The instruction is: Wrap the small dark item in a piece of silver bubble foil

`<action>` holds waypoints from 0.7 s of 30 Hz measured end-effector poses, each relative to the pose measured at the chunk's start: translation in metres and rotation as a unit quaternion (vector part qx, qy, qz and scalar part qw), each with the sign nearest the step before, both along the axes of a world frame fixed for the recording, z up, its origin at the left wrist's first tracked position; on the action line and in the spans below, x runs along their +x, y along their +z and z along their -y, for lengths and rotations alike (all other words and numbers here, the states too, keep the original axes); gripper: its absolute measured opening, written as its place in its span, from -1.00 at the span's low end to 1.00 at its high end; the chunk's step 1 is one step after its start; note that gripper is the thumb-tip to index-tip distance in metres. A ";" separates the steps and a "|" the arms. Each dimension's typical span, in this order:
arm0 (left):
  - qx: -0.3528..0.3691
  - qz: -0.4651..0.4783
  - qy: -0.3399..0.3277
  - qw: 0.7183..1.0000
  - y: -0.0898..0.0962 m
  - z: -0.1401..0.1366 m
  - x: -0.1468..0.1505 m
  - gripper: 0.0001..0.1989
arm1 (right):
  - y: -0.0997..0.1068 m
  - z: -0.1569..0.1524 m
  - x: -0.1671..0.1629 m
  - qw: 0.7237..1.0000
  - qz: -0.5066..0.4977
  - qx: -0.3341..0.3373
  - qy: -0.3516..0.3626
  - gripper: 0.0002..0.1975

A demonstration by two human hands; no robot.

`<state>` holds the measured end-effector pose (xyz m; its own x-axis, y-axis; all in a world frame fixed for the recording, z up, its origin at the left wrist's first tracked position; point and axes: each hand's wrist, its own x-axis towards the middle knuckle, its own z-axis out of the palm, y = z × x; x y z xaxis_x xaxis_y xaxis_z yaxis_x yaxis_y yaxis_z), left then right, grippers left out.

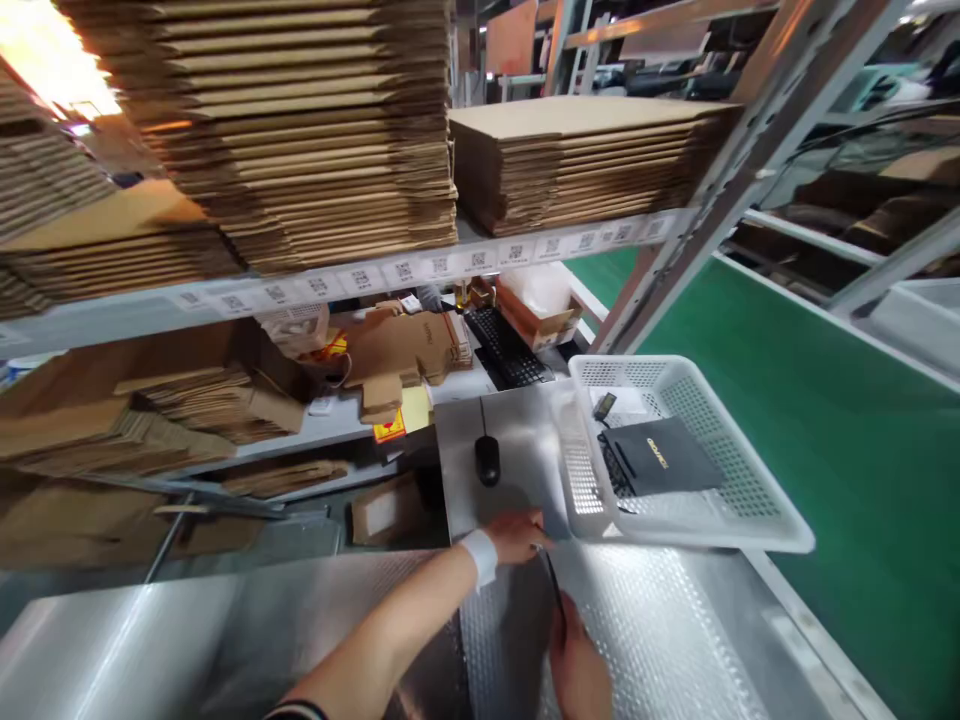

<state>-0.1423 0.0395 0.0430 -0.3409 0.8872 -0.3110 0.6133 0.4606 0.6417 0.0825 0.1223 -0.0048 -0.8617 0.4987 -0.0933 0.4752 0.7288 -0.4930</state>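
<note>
Hidden: right hand (581,665) cut off by the lower frame edge; the thin dark strip (553,590) between the hands is too slight to identify
Basket: white perforated plastic basket (750,500) sits on the steel surface, partly over the green conveyor belt (825,420)
Basket contents: flat black box with gold lettering (660,455), a small dark device (604,405) behind it
Left hand: left hand (514,535), white wristband, fingers curled and closed on the upper end of the strip, just beside the basket's near corner
Right hand: fingers pressed together at the strip's lower end; grip cannot be fully told
Surface: silver bubble-foil sheet (660,640) under both hands
Nearby: black computer mouse (487,460) just beyond the left hand
</note>
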 end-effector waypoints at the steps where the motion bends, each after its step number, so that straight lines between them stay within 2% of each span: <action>1: -0.003 0.001 -0.004 1.000 -0.001 0.000 0.000 -0.58 | -0.004 -0.002 -0.009 1.000 -0.008 -0.004 0.006 -0.26; 7: -0.013 0.006 -0.020 1.000 -0.007 0.000 -0.003 -0.59 | -0.022 0.000 -0.013 1.000 -0.021 -0.004 -0.003 -0.27; 16: -0.025 0.002 -0.020 0.999 -0.001 0.001 -0.005 -0.62 | -0.004 0.013 -0.012 1.000 0.022 -0.015 -0.013 -0.33; 21: -0.030 -0.003 -0.019 0.999 -0.001 0.001 -0.005 -0.63 | -0.004 0.013 -0.018 0.998 0.053 -0.016 -0.003 -0.43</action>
